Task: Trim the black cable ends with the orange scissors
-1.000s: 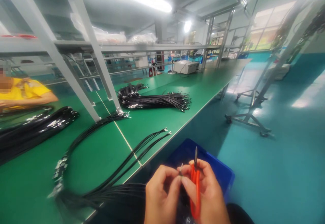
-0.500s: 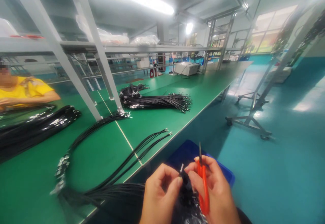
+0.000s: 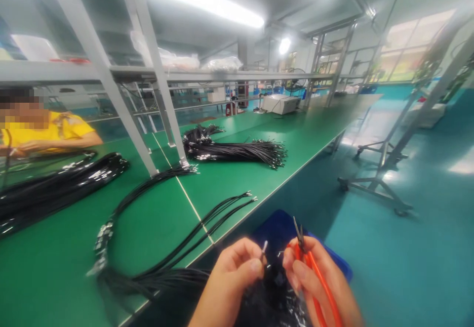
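My left hand [image 3: 239, 270] is closed in a pinch on a black cable end [image 3: 264, 250] with a pale tip pointing up. Held in my right hand [image 3: 314, 270] is a pair of scissors [image 3: 321, 285] with orange handles, its narrow dark blades pointing up and slightly apart. A tiny shiny strand shows at the right fingertips, too small to name. Below both hands lies dark, glossy material [image 3: 276, 295] that I cannot make out clearly. Beside my left hand, a bundle of black cables [image 3: 166, 280] runs over the edge of the green table [image 3: 155, 228].
A blue bin [image 3: 342, 263] stands below the table edge. Thick cable bundles lie at the table's middle [image 3: 237, 150] and left [image 3: 62, 183]. Grey shelf posts [image 3: 163, 65] rise from the table. A person in yellow [image 3: 70, 124] sits across. A wheeled stand [image 3: 377, 183] is at right.
My right hand has moved slightly right, away from the left, and the scissors have turned and their blades parted. My left hand keeps its pinch. The view has shifted a little left.
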Tool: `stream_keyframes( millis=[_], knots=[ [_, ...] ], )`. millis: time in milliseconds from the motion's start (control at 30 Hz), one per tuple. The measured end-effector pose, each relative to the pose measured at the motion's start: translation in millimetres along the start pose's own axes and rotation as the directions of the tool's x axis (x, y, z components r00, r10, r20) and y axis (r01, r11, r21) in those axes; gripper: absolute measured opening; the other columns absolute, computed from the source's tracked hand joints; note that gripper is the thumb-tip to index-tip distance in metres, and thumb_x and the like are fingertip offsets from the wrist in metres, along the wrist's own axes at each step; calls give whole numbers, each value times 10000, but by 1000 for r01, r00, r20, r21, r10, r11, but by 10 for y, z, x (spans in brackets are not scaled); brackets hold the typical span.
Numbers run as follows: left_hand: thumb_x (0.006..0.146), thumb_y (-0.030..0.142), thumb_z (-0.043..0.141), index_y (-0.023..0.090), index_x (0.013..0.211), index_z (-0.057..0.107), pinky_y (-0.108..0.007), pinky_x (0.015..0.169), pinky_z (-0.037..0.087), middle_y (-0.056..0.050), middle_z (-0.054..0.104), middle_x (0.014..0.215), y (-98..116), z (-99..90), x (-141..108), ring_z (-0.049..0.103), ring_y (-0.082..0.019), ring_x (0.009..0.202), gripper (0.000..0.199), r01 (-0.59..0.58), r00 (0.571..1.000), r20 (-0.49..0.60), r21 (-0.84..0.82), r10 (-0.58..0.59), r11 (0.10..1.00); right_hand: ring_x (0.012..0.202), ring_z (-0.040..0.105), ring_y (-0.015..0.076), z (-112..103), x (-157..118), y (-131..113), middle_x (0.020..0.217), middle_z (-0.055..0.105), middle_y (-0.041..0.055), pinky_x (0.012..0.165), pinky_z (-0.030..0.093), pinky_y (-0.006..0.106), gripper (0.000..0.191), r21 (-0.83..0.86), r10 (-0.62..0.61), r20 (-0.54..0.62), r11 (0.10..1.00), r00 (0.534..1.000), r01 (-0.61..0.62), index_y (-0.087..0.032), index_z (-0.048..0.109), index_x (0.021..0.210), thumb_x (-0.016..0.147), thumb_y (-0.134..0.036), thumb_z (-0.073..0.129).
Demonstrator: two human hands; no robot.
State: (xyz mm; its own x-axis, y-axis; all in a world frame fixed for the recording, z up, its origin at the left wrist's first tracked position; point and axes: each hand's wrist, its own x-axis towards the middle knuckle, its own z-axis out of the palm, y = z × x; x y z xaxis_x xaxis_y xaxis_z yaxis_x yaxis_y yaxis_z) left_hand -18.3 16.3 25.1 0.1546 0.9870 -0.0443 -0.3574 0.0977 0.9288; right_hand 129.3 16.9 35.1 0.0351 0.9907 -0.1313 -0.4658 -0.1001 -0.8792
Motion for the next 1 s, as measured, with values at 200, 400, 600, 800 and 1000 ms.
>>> stream_keyframes(
  millis=[200, 400, 600, 800, 1000],
  knots=[
    [844, 153, 553, 205, 802, 668, -257, 619, 406, -27, 642, 729, -74, 177, -70, 568, -163, 666, 134, -384, 841, 100, 802, 531, 457, 551, 458, 105, -79, 19, -95, 678, 614, -31, 546, 368, 221, 301, 47, -78, -57, 996, 995, 81, -234, 589, 868, 661, -348, 775],
    [803, 82, 578, 229, 776, 658, -301, 590, 365, -38, 666, 689, -180, 334, -73, 542, -173, 584, 170, -416, 636, 235, 906, 735, 71, 593, 453, 129, -140, 20, -221, 707, 593, -23, 576, 392, 250, 242, 34, -135, -86, 990, 987, 138, -243, 589, 877, 712, -336, 739],
    [821, 150, 561, 232, 721, 662, -278, 566, 376, -31, 661, 666, -317, 384, 17, 577, -174, 593, 163, -411, 797, 273, 898, 538, 154, 599, 460, 116, -224, 87, -232, 711, 607, -27, 569, 402, 223, 245, 31, -161, -141, 985, 977, 167, -247, 612, 853, 685, -339, 765],
    [816, 221, 611, 253, 770, 669, -217, 627, 432, 17, 682, 773, -269, 82, 294, 634, -153, 721, 81, -17, 970, 5, 999, 243, 48, 588, 470, 112, -270, 182, -247, 688, 608, -23, 530, 416, 201, 275, 22, -144, -189, 988, 971, 151, -239, 632, 789, 599, -328, 811],
    [843, 132, 499, 150, 853, 642, -391, 732, 418, -143, 646, 892, -45, -529, 559, 587, -315, 887, 144, 383, 874, -323, 918, 364, -105, 580, 474, 134, -227, 194, -229, 687, 625, 0, 513, 406, 245, 285, 26, -123, -172, 991, 977, 130, -234, 643, 799, 597, -339, 814]
  ],
)
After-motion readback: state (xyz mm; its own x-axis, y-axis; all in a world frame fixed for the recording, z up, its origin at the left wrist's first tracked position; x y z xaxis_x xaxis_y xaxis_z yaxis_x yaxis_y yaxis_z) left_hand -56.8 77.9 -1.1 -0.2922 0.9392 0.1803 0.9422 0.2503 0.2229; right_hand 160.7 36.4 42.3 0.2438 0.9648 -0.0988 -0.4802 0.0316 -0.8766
